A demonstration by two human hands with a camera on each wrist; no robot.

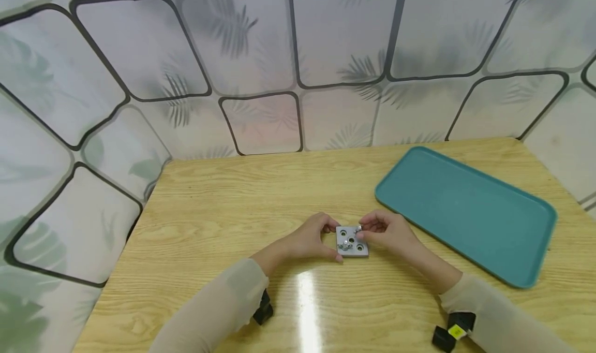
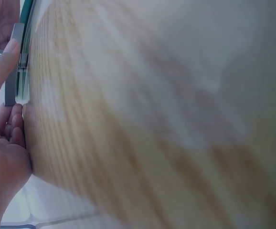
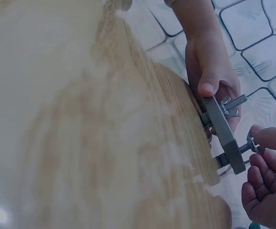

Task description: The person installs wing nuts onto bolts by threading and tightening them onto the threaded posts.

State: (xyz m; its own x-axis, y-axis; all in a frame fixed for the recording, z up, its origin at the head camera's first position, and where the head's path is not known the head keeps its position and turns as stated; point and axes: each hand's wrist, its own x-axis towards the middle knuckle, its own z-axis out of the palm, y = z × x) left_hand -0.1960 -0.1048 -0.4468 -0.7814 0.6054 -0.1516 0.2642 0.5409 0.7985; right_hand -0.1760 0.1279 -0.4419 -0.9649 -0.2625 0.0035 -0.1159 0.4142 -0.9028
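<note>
A small square metal plate (image 1: 355, 250) with several holes is held just above the wooden table. My left hand (image 1: 309, 237) grips its left side, the thumb at the near corner and fingers at the far one. Two bolts pass through the plate, with their heads (image 3: 221, 161) on the underside. One wing nut (image 3: 231, 110) sits on the bolt nearer my left hand, whose threaded end sticks out past it. At the other bolt, my right hand (image 1: 391, 234) pinches a second wing nut (image 3: 257, 145) between thumb and fingers. In the left wrist view the plate shows edge-on.
A teal tray (image 1: 465, 213) lies at an angle on the right of the wooden table (image 1: 223, 208). Behind the table hangs a patterned cloth (image 1: 340, 37). Black wrist devices (image 1: 461, 322) are strapped at both sleeves.
</note>
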